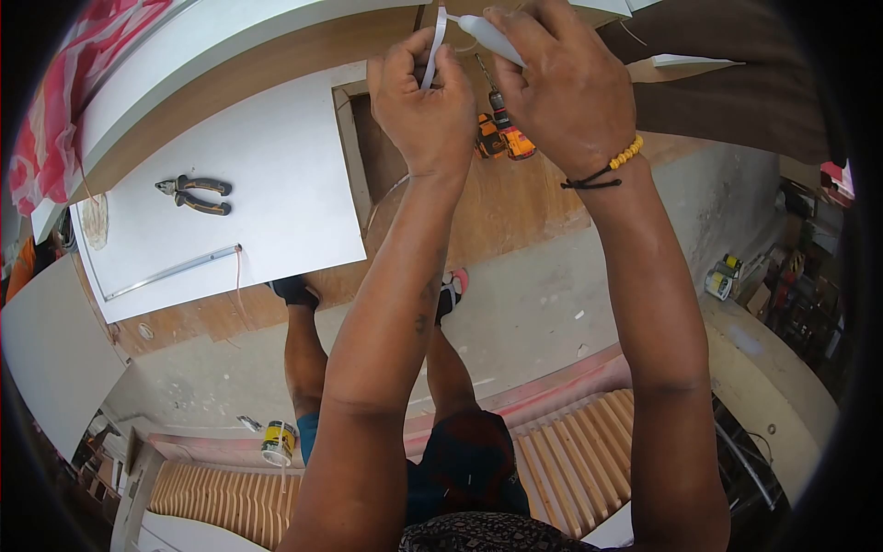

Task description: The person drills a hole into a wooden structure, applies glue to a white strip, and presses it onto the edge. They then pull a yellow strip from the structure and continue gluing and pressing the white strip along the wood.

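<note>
Upright between the fingers and thumb of my left hand is a narrow white strip, its upper end sticking out above them. My right hand is wrapped round a white squeeze bottle, tilted so that its thin nozzle points left. The nozzle tip is right at the upper part of the strip. Behind and between my wrists, an orange and black cordless drill with a long bit lies on the wooden surface.
A white board at left carries pliers and a metal rail. Dark brown trouser legs appear at upper right. Below are a slatted bench and a paint can. Pink-and-white cloth hangs at upper left.
</note>
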The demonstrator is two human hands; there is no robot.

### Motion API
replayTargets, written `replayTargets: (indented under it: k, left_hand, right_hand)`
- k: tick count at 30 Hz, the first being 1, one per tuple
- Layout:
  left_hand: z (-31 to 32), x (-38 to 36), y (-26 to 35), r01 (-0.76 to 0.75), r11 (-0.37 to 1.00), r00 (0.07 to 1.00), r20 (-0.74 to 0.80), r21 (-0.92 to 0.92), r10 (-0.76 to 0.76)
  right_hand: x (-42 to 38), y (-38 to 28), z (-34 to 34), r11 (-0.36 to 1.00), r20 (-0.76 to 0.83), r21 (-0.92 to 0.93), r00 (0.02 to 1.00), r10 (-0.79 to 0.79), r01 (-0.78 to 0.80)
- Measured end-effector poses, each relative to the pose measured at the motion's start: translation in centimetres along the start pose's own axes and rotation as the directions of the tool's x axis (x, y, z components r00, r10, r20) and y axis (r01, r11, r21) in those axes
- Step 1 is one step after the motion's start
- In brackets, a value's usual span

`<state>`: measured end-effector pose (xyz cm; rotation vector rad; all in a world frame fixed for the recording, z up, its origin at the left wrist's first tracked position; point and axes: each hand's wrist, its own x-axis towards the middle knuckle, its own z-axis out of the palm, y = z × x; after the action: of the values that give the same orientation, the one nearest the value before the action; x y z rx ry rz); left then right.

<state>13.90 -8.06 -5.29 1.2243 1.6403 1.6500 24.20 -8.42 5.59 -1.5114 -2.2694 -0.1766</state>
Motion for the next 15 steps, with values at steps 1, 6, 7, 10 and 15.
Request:
replayTargets:
  k: [1, 6, 7, 10, 15]
  left_hand:
    - [0.0, 0.0, -0.1, 0.016, 1.0, 1.0, -0.007, -0.015, -0.016]
    - [0.0, 0.0, 0.0, 0.046, 0.999, 0.999, -0.014, -0.011, -0.046]
    - [0.0, 0.0, 0.0, 0.046, 0.999, 0.999, -0.012, -0.012, -0.046]
    - [0.0, 0.0, 0.0, 0.055, 0.998, 0.999, 0.0, -0.014, -0.055]
    - [-0.4, -0.2, -0.1, 0.094, 0.995, 0.995, 0.03, -0.022, -0.094]
  right_hand:
    - [-0.1, 0.0, 0.0, 1.0, 0.006, 0.0, 1.0, 0.004, -0.004]
    - [-0.3, 0.6, 1.0, 1.0, -0.062, 0.018, 0.998, -0.016, 0.017]
    - [-0.2, 0.6, 0.9, 1.0, -0.06, 0.018, 0.998, -0.008, 0.01]
    - [0.1, 0.0, 0.0, 0.999, -0.004, 0.031, 1.0, 0.028, -0.028]
    - [-0.8, 0.4, 1.1, 1.0, -0.062, 0.027, 0.998, -0.015, 0.017]
